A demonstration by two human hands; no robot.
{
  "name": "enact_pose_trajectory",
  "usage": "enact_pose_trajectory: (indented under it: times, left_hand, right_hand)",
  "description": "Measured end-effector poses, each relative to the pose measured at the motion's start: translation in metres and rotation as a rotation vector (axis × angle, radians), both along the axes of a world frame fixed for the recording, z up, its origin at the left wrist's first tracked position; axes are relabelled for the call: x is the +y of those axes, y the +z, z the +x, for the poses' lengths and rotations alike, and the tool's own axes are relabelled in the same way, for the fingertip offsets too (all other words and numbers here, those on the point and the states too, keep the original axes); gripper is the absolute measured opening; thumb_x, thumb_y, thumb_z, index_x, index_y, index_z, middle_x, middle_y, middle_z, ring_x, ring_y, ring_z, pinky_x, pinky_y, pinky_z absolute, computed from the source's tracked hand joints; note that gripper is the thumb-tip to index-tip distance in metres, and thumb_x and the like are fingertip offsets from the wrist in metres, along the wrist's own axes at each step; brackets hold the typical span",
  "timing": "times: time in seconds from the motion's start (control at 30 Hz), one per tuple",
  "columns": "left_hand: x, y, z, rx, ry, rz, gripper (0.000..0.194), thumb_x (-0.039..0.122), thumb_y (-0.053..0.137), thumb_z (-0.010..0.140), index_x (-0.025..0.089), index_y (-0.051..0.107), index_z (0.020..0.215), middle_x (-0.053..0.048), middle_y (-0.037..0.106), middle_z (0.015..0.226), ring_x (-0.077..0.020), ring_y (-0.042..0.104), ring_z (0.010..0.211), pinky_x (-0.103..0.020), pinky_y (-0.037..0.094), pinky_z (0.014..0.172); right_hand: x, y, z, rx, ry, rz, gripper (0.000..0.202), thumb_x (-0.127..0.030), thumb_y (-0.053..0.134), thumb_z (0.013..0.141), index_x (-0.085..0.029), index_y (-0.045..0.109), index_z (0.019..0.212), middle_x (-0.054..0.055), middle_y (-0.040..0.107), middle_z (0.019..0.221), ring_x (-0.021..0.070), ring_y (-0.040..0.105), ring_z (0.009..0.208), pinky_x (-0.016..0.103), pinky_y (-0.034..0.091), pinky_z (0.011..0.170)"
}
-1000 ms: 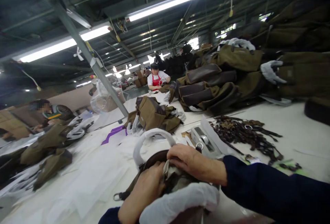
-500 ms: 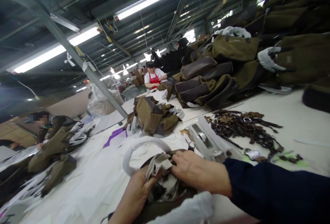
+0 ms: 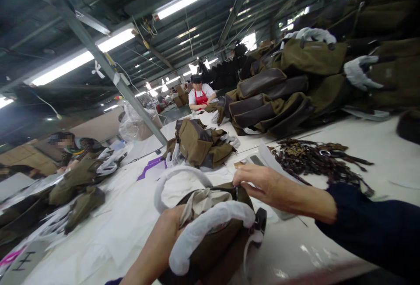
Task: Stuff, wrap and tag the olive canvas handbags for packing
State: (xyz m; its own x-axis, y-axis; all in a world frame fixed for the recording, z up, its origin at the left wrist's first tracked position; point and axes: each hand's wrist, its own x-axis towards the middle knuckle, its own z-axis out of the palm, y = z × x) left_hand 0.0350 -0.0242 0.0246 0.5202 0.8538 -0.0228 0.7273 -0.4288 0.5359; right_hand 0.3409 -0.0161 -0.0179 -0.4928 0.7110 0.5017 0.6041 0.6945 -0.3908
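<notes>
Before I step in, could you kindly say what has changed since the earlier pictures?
The right hand has left the pale lining and moved right to the rim of the bag. The near white-wrapped handle stands higher. The left hand stays at the lining; the heaped bags lie as before.

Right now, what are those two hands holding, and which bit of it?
The right hand pinches the olive bag by its rim. The left hand is at the pale lining, but its grip is hidden.

Likely a workshop: piled bags (image 3: pixel 285 87).
</notes>
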Motion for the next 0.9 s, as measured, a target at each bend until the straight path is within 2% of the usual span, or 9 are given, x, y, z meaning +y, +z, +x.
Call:
enact_pose_trajectory:
  times: [0.07,0.17,0.27,0.37,0.47,0.6,0.7,0.8,0.9]
  left_hand:
    - [-0.003,0.002,0.009,0.011,-0.025,0.032,0.018,0.023,0.052,0.082,0.021,0.069,0.076,-0.001,0.073,0.084,-0.0223,0.067,0.083,-0.026,0.051,0.078]
    - [-0.004,-0.002,0.011,0.010,-0.030,0.136,0.011,0.025,0.055,0.082,0.021,0.064,0.077,-0.003,0.070,0.086,-0.0219,0.064,0.082,-0.028,0.051,0.077]
    - [-0.002,-0.011,0.006,-0.081,0.001,0.223,0.002,0.023,0.058,0.081,0.021,0.058,0.082,-0.004,0.069,0.095,-0.0207,0.064,0.084,-0.028,0.050,0.075]
    - [-0.002,-0.018,0.000,-0.228,0.115,0.245,0.027,0.018,0.062,0.079,0.022,0.056,0.104,-0.006,0.065,0.118,-0.0215,0.064,0.100,-0.031,0.050,0.084]
    - [-0.008,-0.022,-0.005,-0.277,0.261,0.264,0.045,0.027,0.073,0.076,0.022,0.050,0.115,-0.005,0.064,0.114,-0.0225,0.065,0.100,-0.033,0.052,0.084]
    - [-0.018,-0.027,-0.011,-0.176,0.200,0.477,0.028,0.030,0.076,0.076,0.023,0.049,0.081,-0.002,0.063,0.093,-0.0213,0.062,0.088,-0.032,0.051,0.077]
    - [-0.019,-0.029,-0.015,-0.141,0.179,0.625,0.023,0.032,0.073,0.080,0.023,0.052,0.078,-0.005,0.064,0.093,-0.0236,0.061,0.091,-0.035,0.050,0.081]
    - [-0.015,-0.028,-0.012,-0.024,0.080,0.374,0.017,0.032,0.075,0.078,0.022,0.064,0.087,-0.007,0.069,0.096,-0.0266,0.063,0.094,-0.036,0.052,0.081]
    - [-0.009,-0.029,-0.004,-0.025,-0.064,0.086,0.047,0.029,0.078,0.075,0.026,0.065,0.120,-0.006,0.068,0.122,-0.0289,0.060,0.113,-0.039,0.048,0.099]
  right_hand:
    - [0.000,0.012,-0.017,0.079,0.078,0.045,0.029,-0.016,0.060,0.090,-0.020,0.059,0.119,0.007,0.064,0.112,0.0190,0.059,0.103,0.030,0.046,0.090]
    - [0.001,0.027,-0.050,-0.112,0.217,0.049,0.050,-0.026,0.067,0.087,-0.022,0.050,0.134,0.008,0.063,0.120,0.0209,0.063,0.101,0.029,0.049,0.081]
    - [0.001,0.031,-0.078,-0.340,0.151,0.098,0.035,-0.024,0.059,0.091,-0.015,0.056,0.125,0.011,0.067,0.105,0.0212,0.065,0.076,0.029,0.045,0.060]
    - [0.003,0.027,-0.089,-0.359,0.047,0.070,0.018,-0.019,0.055,0.090,-0.014,0.063,0.104,0.010,0.070,0.090,0.0202,0.064,0.067,0.027,0.041,0.057]
    - [0.004,0.018,-0.081,-0.079,0.017,-0.094,0.015,-0.012,0.055,0.084,-0.017,0.065,0.095,0.005,0.071,0.086,0.0187,0.065,0.075,0.025,0.043,0.066]
    - [0.005,0.002,-0.066,0.366,0.055,-0.232,0.023,-0.007,0.047,0.083,-0.018,0.065,0.092,0.001,0.069,0.088,0.0158,0.062,0.080,0.025,0.045,0.075]
    - [0.005,-0.004,-0.062,0.595,-0.047,-0.336,0.015,-0.021,0.049,0.090,-0.017,0.064,0.089,0.002,0.065,0.083,0.0186,0.060,0.082,0.028,0.047,0.074]
    - [0.004,-0.004,-0.063,0.773,-0.106,-0.566,0.027,-0.040,0.057,0.089,-0.017,0.062,0.103,0.003,0.064,0.087,0.0200,0.059,0.078,0.029,0.050,0.064]
    - [-0.001,-0.005,-0.067,0.910,-0.005,-0.782,0.041,-0.048,0.062,0.088,-0.022,0.056,0.120,0.004,0.066,0.097,0.0199,0.062,0.079,0.030,0.054,0.064]
